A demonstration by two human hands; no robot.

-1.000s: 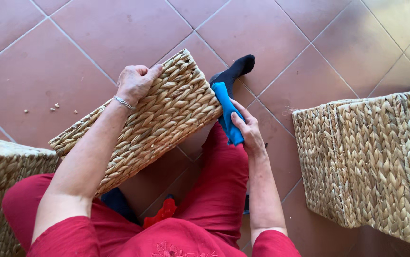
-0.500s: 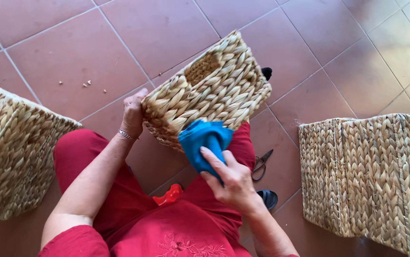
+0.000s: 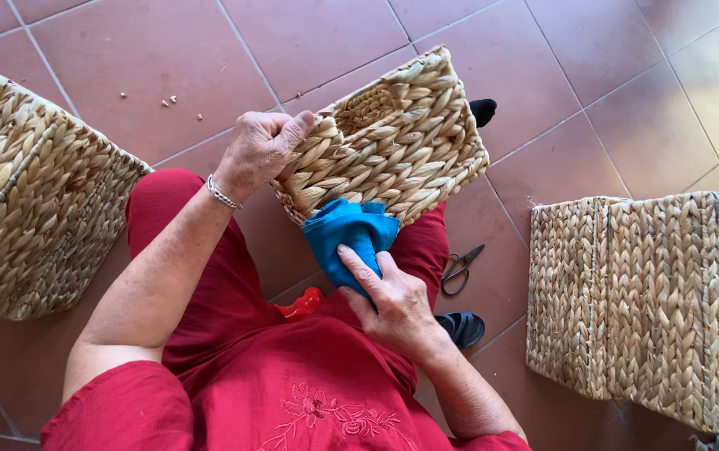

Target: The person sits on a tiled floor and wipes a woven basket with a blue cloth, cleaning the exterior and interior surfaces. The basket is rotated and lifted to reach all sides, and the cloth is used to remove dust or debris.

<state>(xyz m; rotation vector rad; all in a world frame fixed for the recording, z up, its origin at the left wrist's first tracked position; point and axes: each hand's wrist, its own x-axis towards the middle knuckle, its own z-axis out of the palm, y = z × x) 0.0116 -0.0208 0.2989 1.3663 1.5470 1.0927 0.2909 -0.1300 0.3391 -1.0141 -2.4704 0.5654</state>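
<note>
Hands on a woven basket and a blue cloth

Red clothing fills the near edge of the view, worn by a seated person whose lap faces the tiled floor (image 3: 126, 50). Right hand (image 3: 393, 305) sits closest, fingers closed on a bunched blue cloth (image 3: 349, 238) that it presses up against the lower corner of a woven basket (image 3: 393, 142). Left hand (image 3: 259, 150) is farther out and to the left, clamped on the basket's near left edge with the thumb hooked over the weave. The two hands are apart, one on each thing, and the basket lies just beyond and above the right hand, tilted, its long axis running from lower left up to upper right, away from the body. A small red object (image 3: 303, 302) rests on the lap below the cloth. To the right of the knee lie scissors (image 3: 461, 267) and a dark sandal (image 3: 464, 327) on the floor. Two more woven baskets stand to either side: one at left (image 3: 34, 184), one at right (image 3: 652, 301), both well apart from the held basket. A dark sock (image 3: 483, 110) peeks out past the basket's far edge
</note>
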